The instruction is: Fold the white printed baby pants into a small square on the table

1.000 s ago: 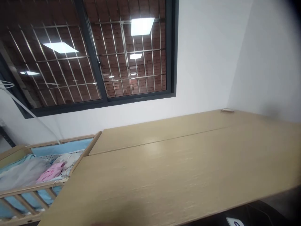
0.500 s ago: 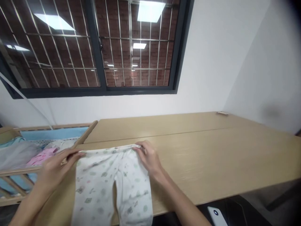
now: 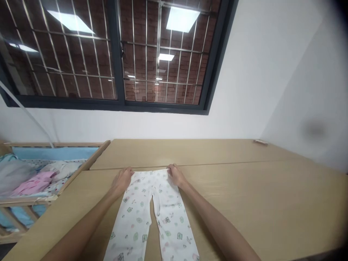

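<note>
A pair of white baby pants (image 3: 144, 190) with a small green and pink print lies flat on the wooden table (image 3: 244, 192), legs pointing toward me. My left hand (image 3: 123, 180) holds the left corner of the waistband. On the other corner, my right hand (image 3: 176, 175) grips the fabric between its fingers. The two legs lie slightly apart, with table showing between them. The lower ends of the legs run out of the picture's bottom edge.
A wooden crib rail (image 3: 89, 163) meets the table's left side, and the crib holds a pink garment (image 3: 34, 183) and a grey cloth (image 3: 13, 174). A small pale object (image 3: 260, 142) lies at the table's far right corner. A barred window (image 3: 116, 54) fills the wall behind.
The pants and both hands entered view after the first frame. The pants have since moved farther across the table and now lie flatter and straighter, with the hands closer together. The view has levelled.
</note>
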Available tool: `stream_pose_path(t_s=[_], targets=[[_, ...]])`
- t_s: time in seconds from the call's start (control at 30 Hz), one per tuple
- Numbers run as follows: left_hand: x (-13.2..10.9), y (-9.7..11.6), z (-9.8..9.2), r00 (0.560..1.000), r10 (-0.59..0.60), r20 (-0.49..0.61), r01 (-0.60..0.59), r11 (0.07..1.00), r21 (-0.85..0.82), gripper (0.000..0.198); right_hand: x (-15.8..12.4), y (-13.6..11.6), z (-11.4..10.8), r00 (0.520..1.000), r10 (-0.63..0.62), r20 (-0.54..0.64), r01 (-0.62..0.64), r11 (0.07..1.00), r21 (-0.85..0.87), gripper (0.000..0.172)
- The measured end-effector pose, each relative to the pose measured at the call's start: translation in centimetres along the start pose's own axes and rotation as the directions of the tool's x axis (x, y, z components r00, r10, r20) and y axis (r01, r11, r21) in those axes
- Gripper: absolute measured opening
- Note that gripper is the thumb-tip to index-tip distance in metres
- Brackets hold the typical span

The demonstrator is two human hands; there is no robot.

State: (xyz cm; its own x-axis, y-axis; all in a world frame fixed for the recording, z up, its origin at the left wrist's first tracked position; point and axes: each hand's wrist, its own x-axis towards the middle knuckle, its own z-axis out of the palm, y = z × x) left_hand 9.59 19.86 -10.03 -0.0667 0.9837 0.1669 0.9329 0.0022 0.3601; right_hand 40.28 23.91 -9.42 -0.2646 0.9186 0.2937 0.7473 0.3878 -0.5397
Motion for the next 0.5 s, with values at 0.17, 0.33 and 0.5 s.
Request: stream_pose_path(t_s=[0.17,0.33,0.5], targets=[[2.3,0.9,2.0,0.998,-0.062,0.009,0.061,0.994,0.093,0.028,2.2,2.3,1.4,0.999,0.034,0.007,-0.033,0.997,-0.069,0.018],[3.5,1.9,2.1,0.997,-0.082,-0.013,0.083,0.988,0.134,0.030,4.2,3.6,2.2,0.998,0.057,-0.006,-0.057,0.996,-0.073,0.019],[2.8,4.6,0.2,0.998,-0.032,-0.059,0.039,0.991,0.130,0.029,5.7,4.7,2.4,0.996,0.091,-0.001,-0.091,0.996,0.014,0.017]])
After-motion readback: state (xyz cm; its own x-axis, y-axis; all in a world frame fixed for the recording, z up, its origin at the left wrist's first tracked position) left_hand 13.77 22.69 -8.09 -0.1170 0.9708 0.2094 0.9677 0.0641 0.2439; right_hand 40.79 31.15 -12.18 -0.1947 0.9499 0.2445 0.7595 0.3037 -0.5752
